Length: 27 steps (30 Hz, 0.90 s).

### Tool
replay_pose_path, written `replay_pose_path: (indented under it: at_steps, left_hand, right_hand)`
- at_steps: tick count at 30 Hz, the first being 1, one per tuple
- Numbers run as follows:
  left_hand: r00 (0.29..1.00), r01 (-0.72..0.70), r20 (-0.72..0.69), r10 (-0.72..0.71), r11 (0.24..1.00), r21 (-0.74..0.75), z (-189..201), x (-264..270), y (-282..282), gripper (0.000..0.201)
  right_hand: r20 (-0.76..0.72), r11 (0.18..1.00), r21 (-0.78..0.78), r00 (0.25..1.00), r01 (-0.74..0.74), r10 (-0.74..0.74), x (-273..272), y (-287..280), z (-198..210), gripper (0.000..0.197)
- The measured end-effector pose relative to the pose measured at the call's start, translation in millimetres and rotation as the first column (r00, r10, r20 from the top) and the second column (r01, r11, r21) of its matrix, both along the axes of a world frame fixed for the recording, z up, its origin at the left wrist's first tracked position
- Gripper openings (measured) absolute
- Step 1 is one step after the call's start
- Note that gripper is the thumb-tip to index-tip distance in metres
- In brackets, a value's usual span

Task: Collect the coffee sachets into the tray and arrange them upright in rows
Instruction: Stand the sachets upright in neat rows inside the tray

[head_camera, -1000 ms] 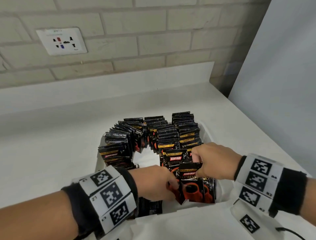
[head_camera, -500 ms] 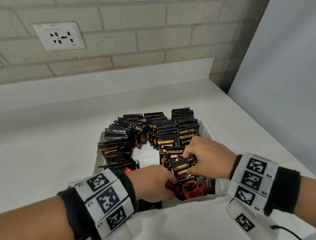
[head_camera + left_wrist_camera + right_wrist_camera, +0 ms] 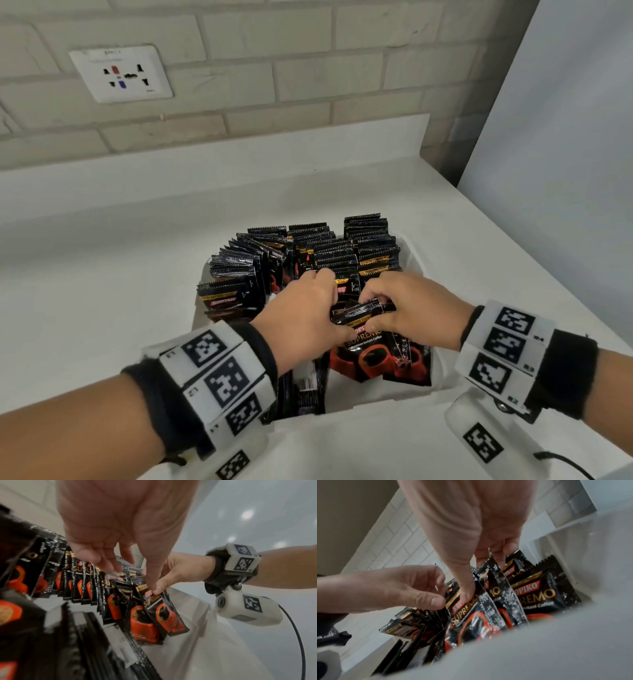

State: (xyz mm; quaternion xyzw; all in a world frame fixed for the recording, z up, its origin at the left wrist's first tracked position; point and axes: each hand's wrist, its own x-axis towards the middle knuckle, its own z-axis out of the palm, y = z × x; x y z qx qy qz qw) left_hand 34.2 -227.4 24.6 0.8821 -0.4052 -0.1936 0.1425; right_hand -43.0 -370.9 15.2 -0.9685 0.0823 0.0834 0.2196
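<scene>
Fingers [image 3: 467, 593] of my right hand [image 3: 414, 308] pinch top edge of front sachet [image 3: 370, 346] at near end of tray [image 3: 416, 253], thumb on its printed face. My left hand [image 3: 305, 315] just beside, fingers loosely curled, tips touching sachet tops; grip not discernible. Upright rows of coffee sachets [image 3: 342, 253] fill far part of tray; left row leans. Tray sits on white surface [image 3: 102, 291]. Wall socket [image 3: 120, 73] above
</scene>
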Motion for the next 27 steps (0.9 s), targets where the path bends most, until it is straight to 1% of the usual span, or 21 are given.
replay_pose_path:
  at_steps: [2,4,7,10,12,14,15,16,18,21,23,24,26,27]
  left_hand:
    - [0.998,0.042,0.039,-0.041,0.999,-0.023,-2.2,-1.1,-7.1,0.045]
    - [0.996,0.070,0.050,-0.071,0.997,0.016,-3.0,-0.9,-12.7,0.048]
    - [0.995,0.097,0.005,-0.098,0.993,0.061,-1.5,3.0,-16.4,0.028]
    - [0.994,0.083,-0.078,-0.076,0.993,0.080,-1.4,9.9,-14.5,0.023]
    - [0.993,0.073,-0.102,-0.061,0.991,0.115,1.7,12.4,-13.0,0.021]
    - [0.994,0.084,-0.079,-0.072,0.981,0.173,4.6,14.0,-12.8,0.024]
    - [0.995,0.089,-0.056,-0.080,0.975,0.203,5.5,15.0,-13.3,0.029]
    - [0.996,0.087,-0.029,-0.082,0.970,0.226,6.1,16.0,-14.1,0.034]
    - [0.997,0.068,0.027,-0.078,0.961,0.266,7.1,17.6,-16.4,0.037]
    - [0.990,0.049,0.112,-0.089,0.945,0.322,7.7,17.3,-19.8,0.037]
    - [0.981,0.045,0.162,-0.108,0.936,0.350,9.2,15.0,-21.5,0.032]
    - [0.976,0.044,0.183,-0.117,0.931,0.362,10.2,13.7,-22.7,0.031]
    - [0.969,0.043,0.211,-0.131,0.926,0.376,10.7,12.1,-24.7,0.029]
    - [0.966,0.038,0.222,-0.131,0.925,0.378,10.7,11.6,-25.4,0.029]
  right_hand:
    - [0.009,1.000,-0.001,1.000,-0.017,0.017,-1.8,-0.7,1.1,0.034]
    - [0.014,0.999,0.021,1.000,-0.028,0.027,-4.1,-1.6,3.2,0.032]
    - [-0.043,0.996,0.073,0.998,-0.043,0.046,-5.9,-4.5,4.0,0.037]
    - [-0.135,0.993,0.114,0.989,-0.038,0.053,-6.5,-11.5,4.6,0.043]
    - [-0.172,0.998,0.044,0.983,-0.055,0.062,-7.5,-19.1,7.7,0.044]
    - [-0.198,0.994,-0.079,0.978,-0.082,0.065,-7.8,-26.4,12.5,0.043]
    - [-0.205,0.982,-0.157,0.976,-0.103,0.070,-7.4,-28.5,14.5,0.041]
    - [-0.209,0.961,-0.243,0.974,-0.135,0.084,-6.9,-29.1,16.2,0.038]
    - [-0.210,0.891,-0.398,0.967,-0.218,0.143,-6.3,-26.0,18.0,0.031]
    - [-0.190,0.775,-0.558,0.955,-0.297,0.229,-5.2,-21.8,19.0,0.021]
    - [-0.186,0.726,-0.624,0.957,-0.289,0.220,-4.5,-23.2,19.0,0.023]
    - [-0.181,0.719,-0.637,0.961,-0.278,0.210,-4.3,-24.3,18.9,0.027]
    - [-0.162,0.732,-0.632,0.967,-0.255,0.197,-4.1,-25.2,18.9,0.037]
    - [-0.146,0.752,-0.613,0.970,-0.241,0.192,-4.6,-24.5,20.1,0.041]
